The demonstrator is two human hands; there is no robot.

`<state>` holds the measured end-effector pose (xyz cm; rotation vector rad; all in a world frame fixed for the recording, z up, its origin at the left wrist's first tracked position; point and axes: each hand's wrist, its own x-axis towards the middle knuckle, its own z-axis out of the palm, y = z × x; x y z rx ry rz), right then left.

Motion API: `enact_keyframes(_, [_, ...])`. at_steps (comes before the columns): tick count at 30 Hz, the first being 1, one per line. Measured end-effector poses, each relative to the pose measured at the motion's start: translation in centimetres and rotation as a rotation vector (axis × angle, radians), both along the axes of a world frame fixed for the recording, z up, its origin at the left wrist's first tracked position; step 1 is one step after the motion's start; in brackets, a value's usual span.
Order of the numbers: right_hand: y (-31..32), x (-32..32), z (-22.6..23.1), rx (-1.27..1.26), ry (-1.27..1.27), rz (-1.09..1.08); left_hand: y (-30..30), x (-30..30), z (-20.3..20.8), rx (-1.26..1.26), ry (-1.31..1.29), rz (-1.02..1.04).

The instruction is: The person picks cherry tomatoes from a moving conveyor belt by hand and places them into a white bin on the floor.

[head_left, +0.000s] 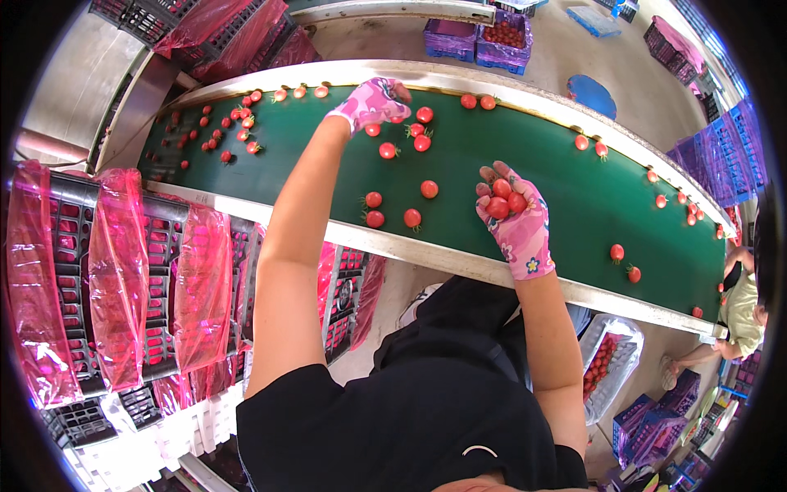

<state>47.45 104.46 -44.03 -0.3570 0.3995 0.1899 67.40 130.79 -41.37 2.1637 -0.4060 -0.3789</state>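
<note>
Where the loose tomatoes (422, 143) bunch on the green belt (475, 148), they lie just off the left hand's fingertips, to the person's right and a little nearer the body; being round, they show me no long axis, only green stalks pointing various ways. The left hand (373, 100) is plainly the nearer one, gloved in pink, stretched almost to the far rail (525, 94), its fingers bent inward; from where I stand I can't tell whether it has hold of a tomato beneath them. From the right hand (525, 225) that bunch lies forward and to the left, well apart. This palm faces up, fingers half curled into a cup, with three tomatoes (498, 208) resting in it. Between the two hands, closer to the near rail (410, 248), sit four more tomatoes (429, 189). Farther out, crates draped in pink film (119, 279) stand at the person's left.
</note>
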Motion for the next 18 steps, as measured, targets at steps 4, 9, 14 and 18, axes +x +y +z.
enact_keyframes(4, [-0.3, 0.1, -0.7, -0.028, 0.005, -0.088, -6.1, -5.2, 0.9, 0.498, -0.349, -0.313])
enact_keyframes(9, [-0.3, 0.1, -1.4, -0.144, 0.025, -0.126, -9.4, -9.0, -1.1, 0.774, -0.439, -0.146])
enact_keyframes(14, [-0.5, 0.0, -1.5, -0.191, 0.007, -0.026, -9.5, -8.7, -1.3, 0.447, -0.367, -0.036])
enact_keyframes(18, [1.2, -0.4, 1.6, -0.227, 0.0, -0.054, -11.3, -10.7, -1.6, -0.286, -0.146, 0.027])
